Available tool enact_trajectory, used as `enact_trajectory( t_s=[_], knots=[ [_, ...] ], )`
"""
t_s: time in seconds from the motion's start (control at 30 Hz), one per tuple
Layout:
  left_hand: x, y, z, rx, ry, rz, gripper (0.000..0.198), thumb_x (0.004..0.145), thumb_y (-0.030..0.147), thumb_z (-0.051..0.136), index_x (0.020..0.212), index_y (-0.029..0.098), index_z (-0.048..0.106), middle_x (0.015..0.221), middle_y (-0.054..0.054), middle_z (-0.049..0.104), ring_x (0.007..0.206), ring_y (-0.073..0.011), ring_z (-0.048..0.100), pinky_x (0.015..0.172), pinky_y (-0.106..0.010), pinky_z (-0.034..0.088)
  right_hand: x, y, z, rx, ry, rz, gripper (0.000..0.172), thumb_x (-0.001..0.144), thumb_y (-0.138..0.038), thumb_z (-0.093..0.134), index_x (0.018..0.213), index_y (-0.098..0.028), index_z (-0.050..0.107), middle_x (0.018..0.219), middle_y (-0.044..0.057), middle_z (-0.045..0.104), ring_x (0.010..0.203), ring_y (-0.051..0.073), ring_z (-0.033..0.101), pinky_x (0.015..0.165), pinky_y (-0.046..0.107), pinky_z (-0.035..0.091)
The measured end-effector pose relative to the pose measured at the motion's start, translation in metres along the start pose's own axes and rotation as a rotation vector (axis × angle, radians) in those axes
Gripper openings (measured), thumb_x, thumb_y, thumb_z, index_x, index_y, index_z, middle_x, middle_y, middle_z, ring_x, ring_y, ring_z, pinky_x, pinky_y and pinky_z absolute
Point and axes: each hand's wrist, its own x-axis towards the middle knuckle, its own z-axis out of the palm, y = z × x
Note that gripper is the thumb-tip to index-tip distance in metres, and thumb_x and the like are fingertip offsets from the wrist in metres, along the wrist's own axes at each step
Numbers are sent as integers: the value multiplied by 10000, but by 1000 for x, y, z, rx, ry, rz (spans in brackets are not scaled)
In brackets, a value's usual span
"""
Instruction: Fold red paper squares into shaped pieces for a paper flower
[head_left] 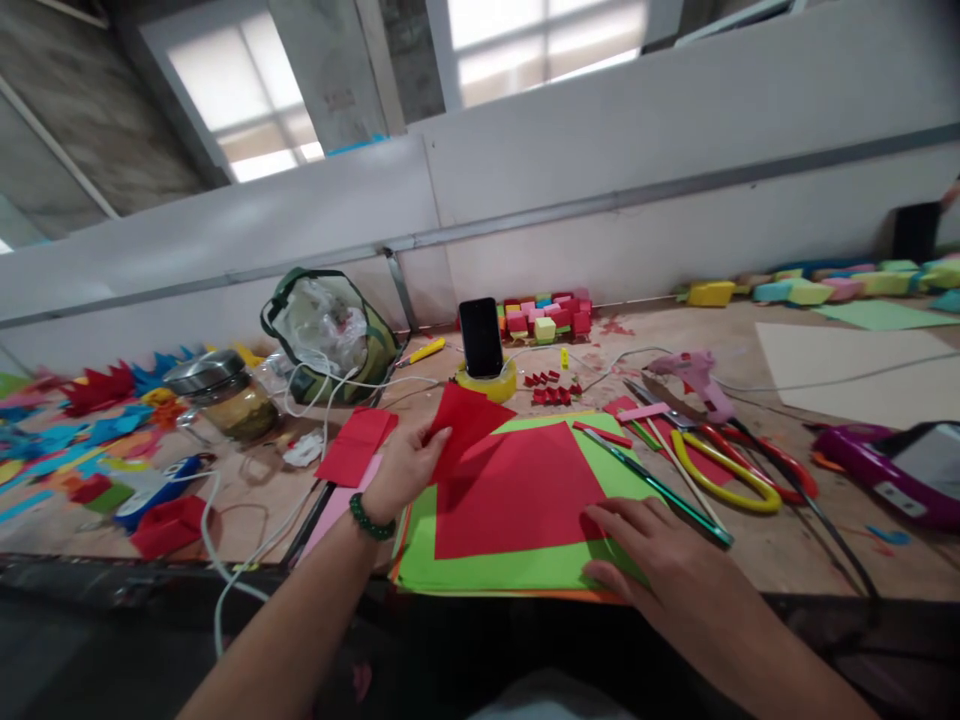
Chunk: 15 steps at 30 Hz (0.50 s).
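A red paper sheet (pixel 517 495) lies on a green sheet (pixel 495 568) at the table's front edge. My left hand (pixel 405 468), with a green bead bracelet on the wrist, pinches the red sheet's far left corner and lifts it up as a fold. My right hand (pixel 645 555) lies flat with fingers spread on the near right corner of the red and green sheets, holding them down. A green-handled tool (pixel 660 490) lies just right of the sheets.
A phone (pixel 481 336) stands in a yellow tape roll. Right: pink glue gun (pixel 697 378), scissors with yellow and red handles (pixel 731 470), a purple device (pixel 892 475). Left: folded red paper (pixel 356 445), a jar (pixel 225 395), a bag (pixel 330 330), paper scraps, white cables. Foam blocks (pixel 547 315) by the wall.
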Motion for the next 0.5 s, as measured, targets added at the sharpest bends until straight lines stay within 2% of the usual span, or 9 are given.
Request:
enact_trajectory(
  t_s=[0.1, 0.2, 0.3, 0.37, 0.43, 0.5],
  knots=[
    [-1, -1, -3, -324, 3, -95, 468, 817, 475, 593, 1105, 111, 650, 831, -84, 737, 705, -217, 684, 630, -306, 535, 3, -2, 4, 44, 60, 9, 322, 867, -386, 588, 1134, -215, 643, 1099, 110, 685, 981, 277, 652, 789, 426, 571],
    [-6, 7, 3, -675, -6, -243, 511, 656, 410, 778, 1055, 112, 666, 825, -89, 746, 701, -220, 700, 650, -314, 553, 8, -6, 4, 194, 133, 88, 429, 906, -426, 522, 1267, -196, 549, 1163, 131, 665, 1044, 265, 646, 862, 425, 558],
    [-14, 21, 16, -748, -19, -301, 479, 580, 340, 836, 978, 115, 695, 786, -72, 749, 673, -213, 700, 627, -295, 551, 16, -11, 2, 414, 149, 246, 615, 879, -464, 563, 1406, -195, 397, 1222, 139, 639, 1093, 263, 633, 901, 427, 548],
    [-22, 29, 27, -738, -63, -302, 426, 569, 340, 840, 917, 127, 717, 780, -55, 749, 659, -208, 695, 626, -293, 549, 24, -13, 1, 602, 187, 341, 749, 833, -473, 629, 1457, -203, 315, 1176, 126, 656, 1040, 252, 657, 864, 403, 569],
    [-29, 35, 37, -691, -172, -305, 360, 592, 356, 827, 868, 145, 736, 788, -41, 750, 669, -206, 691, 639, -292, 547, 32, -15, 1, 790, 266, 428, 794, 805, -459, 669, 1465, -211, 303, 1053, 89, 691, 904, 222, 692, 773, 357, 600],
    [-34, 37, 44, -663, -228, -281, 303, 627, 398, 800, 808, 161, 744, 766, -28, 744, 665, -196, 681, 628, -276, 535, 37, -14, 2, 920, 358, 499, 751, 788, -436, 694, 1431, -218, 371, 911, 45, 700, 766, 190, 693, 678, 315, 612]
  ],
)
